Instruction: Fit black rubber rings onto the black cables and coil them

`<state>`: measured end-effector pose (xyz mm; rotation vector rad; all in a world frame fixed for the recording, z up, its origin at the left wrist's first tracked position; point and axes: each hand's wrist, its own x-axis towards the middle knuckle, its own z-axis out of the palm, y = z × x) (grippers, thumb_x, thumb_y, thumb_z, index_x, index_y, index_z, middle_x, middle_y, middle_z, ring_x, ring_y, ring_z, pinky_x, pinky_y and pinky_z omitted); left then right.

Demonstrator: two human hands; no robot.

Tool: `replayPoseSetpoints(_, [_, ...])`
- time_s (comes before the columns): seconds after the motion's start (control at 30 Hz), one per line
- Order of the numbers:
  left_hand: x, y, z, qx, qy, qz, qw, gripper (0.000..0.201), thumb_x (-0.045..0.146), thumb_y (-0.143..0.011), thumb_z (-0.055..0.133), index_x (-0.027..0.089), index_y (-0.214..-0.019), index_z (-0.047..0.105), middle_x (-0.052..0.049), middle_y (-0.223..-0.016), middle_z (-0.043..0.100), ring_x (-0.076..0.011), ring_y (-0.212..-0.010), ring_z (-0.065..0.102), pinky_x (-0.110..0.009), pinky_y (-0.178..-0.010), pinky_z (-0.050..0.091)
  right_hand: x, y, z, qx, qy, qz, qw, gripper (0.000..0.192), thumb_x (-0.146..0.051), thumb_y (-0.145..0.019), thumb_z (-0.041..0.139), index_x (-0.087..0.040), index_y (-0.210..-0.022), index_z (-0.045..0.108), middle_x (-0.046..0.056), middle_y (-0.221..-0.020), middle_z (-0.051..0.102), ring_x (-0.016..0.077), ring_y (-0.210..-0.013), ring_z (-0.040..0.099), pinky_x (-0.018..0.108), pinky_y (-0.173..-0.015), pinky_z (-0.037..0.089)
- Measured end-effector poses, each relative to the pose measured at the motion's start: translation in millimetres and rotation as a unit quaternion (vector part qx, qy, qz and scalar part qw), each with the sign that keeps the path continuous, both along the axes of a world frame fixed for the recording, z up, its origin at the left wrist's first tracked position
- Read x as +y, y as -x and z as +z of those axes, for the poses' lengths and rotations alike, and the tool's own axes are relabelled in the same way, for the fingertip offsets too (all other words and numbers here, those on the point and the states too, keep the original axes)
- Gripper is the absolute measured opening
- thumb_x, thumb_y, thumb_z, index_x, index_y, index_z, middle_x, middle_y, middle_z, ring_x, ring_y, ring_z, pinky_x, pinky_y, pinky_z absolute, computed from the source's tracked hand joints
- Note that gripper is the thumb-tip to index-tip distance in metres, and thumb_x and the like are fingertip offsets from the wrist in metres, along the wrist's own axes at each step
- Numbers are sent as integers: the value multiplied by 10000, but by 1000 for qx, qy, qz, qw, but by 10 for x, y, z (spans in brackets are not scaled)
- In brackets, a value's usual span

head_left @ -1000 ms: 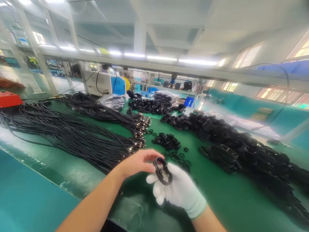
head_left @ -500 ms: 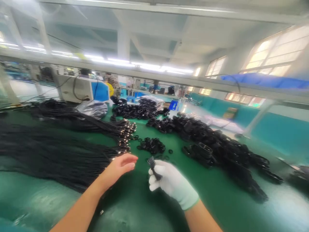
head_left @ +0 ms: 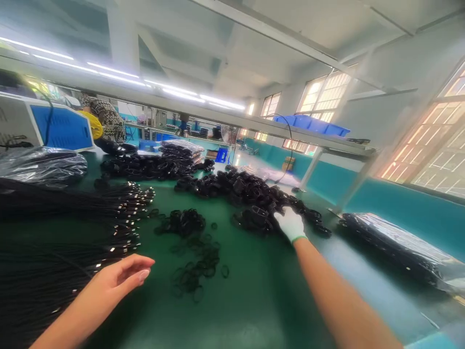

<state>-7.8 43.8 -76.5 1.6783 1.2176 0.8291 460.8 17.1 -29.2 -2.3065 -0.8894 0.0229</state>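
My bare left hand point(head_left: 118, 281) hovers above the green table beside the black cables point(head_left: 69, 203), thumb apart from the fingers and nothing between them. The cables lie in long bundles with shiny metal connectors at their ends. To the right, my right hand point(head_left: 291, 224) in a white glove reaches to the near edge of a long heap of coiled black cables point(head_left: 250, 189). Its thumb is spread from the fingers, with nothing visible in its grasp; the fingertips blur against the dark coils. Between the hands lie a pile of small black loops point(head_left: 183, 222) and looser black loops point(head_left: 203, 259).
Clear plastic wrap point(head_left: 43, 165) lies at the left, before a blue and white machine point(head_left: 61, 127). A wrapped black stack point(head_left: 392, 247) sits at the right. Overhead, a shelf bears blue bins point(head_left: 312, 126). A person in patterned clothing point(head_left: 105, 116) is in the background.
My right hand has moved right and away to the coil heap; the small black bundle it held no longer shows in it. My view has swung right, and my left hand stays open.
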Motion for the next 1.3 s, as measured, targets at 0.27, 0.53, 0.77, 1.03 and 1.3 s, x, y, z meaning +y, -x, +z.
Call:
replayPoseSetpoints(0.27, [-9,-15,-83,43,-18,1,999,349,550,-679,594,281,-884,682,-3,-891,705,-257,-820,639,-340,-790,490,87,-212,-34,-56,89,10,994,301,-324,-891,535,-156,-1141,537,85,-1160,551,210,-997,567,421,-844,485])
replayPoseSetpoints(0.53, [-107,-27,95,92,-82,-87,989,234,364,-794,546,200,-902,673,-38,-917,686,-216,-848,619,-293,-773,471,-27,687,429,-74,-63,141,985,260,-292,-869,499,-172,-1061,625,79,-1149,626,223,-1107,548,360,-982,401])
replayPoseSetpoints(0.77, [-478,153,350,245,-186,-67,949,147,352,-806,587,269,-907,653,54,-885,666,-116,-816,610,-176,-711,447,-209,2491,72,82,-19,359,929,486,-540,-744,513,-289,-1154,586,31,-1180,630,298,-1090,574,464,-924,451])
replayPoseSetpoints(1.03, [-116,1634,385,506,-114,176,836,169,246,-904,467,202,-985,609,-54,-1007,615,-199,-952,589,-348,-805,477,-317,3005,-524,-11,-14,445,895,609,-557,-757,356,-146,-1114,630,104,-1170,626,322,-1114,545,537,-964,411])
replayPoseSetpoints(1.3, [226,2280,255,578,-67,77,810,265,308,-898,517,159,-1113,557,-78,-1121,578,-183,-949,586,-383,-814,508,-287,2987,-626,25,9,443,896,616,-594,-724,365,-184,-1087,648,70,-1162,634,307,-1108,549,518,-971,420])
